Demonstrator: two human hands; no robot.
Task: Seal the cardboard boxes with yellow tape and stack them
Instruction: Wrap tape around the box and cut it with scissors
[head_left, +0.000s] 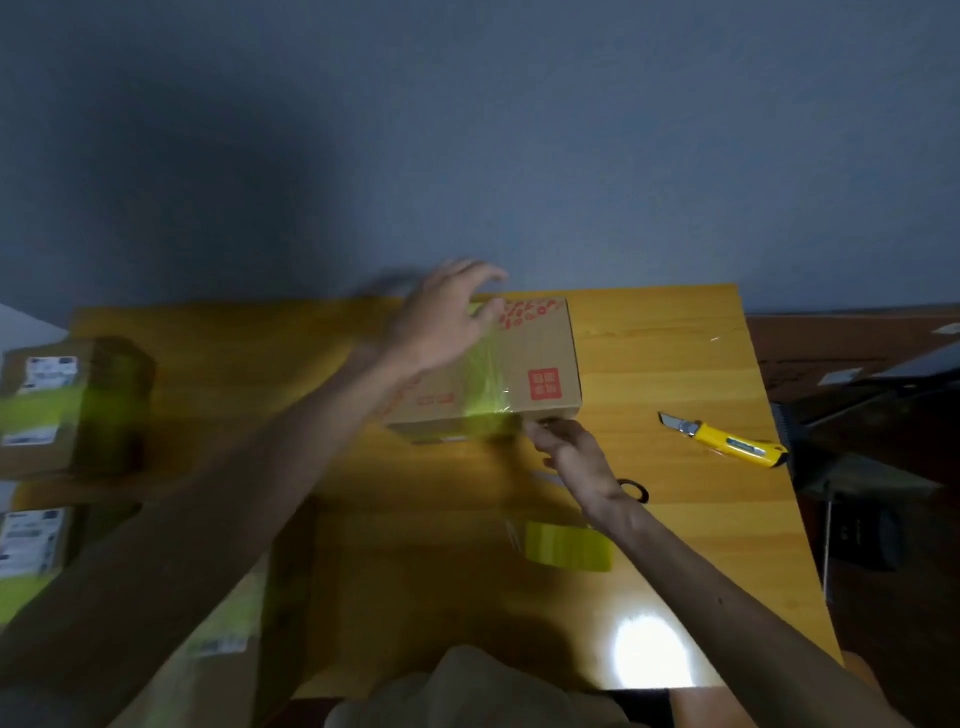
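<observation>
— While the cardboard box (543, 358) sat on the worktop (675, 353), which hand was nearer the end of the yellow tape (488, 387)?
— The right hand (571, 452), pinching it at the box's near face; the strip ran away from the person. The left hand (441, 327) was spread over the top.

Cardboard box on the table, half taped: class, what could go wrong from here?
The yellow tape looks wrinkled across the cardboard box, so it may seal poorly. The utility knife lies with its blade out, not far from the right hand, so a careless reach could cut.
</observation>
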